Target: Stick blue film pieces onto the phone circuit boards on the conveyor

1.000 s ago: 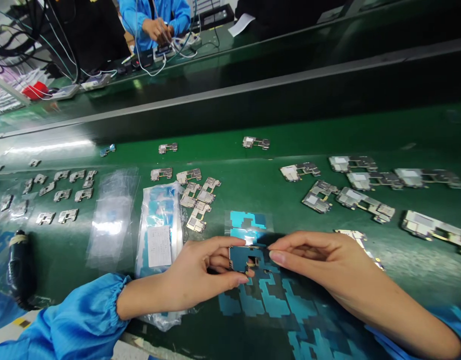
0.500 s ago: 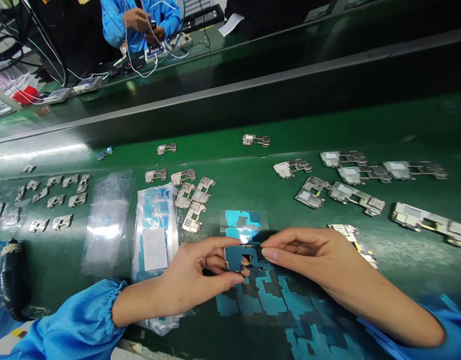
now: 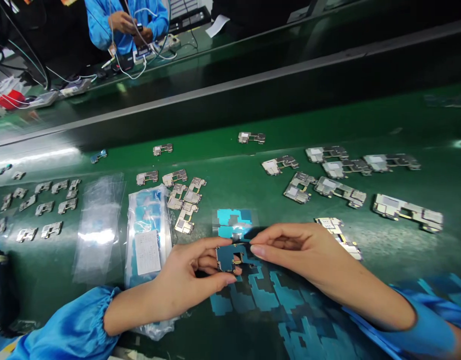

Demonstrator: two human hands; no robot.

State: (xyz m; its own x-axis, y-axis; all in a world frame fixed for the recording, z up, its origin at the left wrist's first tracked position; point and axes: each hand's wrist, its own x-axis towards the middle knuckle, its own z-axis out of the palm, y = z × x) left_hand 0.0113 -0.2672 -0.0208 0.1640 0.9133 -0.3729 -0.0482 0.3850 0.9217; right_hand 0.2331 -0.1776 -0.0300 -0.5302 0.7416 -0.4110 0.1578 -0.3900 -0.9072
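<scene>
Between the thumb and fingers of my left hand (image 3: 193,280) is a small phone circuit board (image 3: 226,258), its upper face covered by dark blue film. My right hand (image 3: 290,250) pinches at the board's right end, thumb against forefinger; what lies between those fingertips is too small to make out. Just beyond the board, a clear sheet carries bright blue cut-out film stickers (image 3: 234,217). More blue film stickers (image 3: 263,294) lie on sheets below and to the right of my hands.
Bare circuit boards (image 3: 341,191) lie at the right, with others (image 3: 185,217) left of centre and far left. A plastic bag of blue film (image 3: 148,257), clear sheets (image 3: 97,230) and a black tool (image 3: 1,295) are at left. Across a raised ledge (image 3: 200,87), a co-worker (image 3: 127,25) handles a device.
The view has shifted, so everything sits a little further left. My hands keep the same hold on the board.
</scene>
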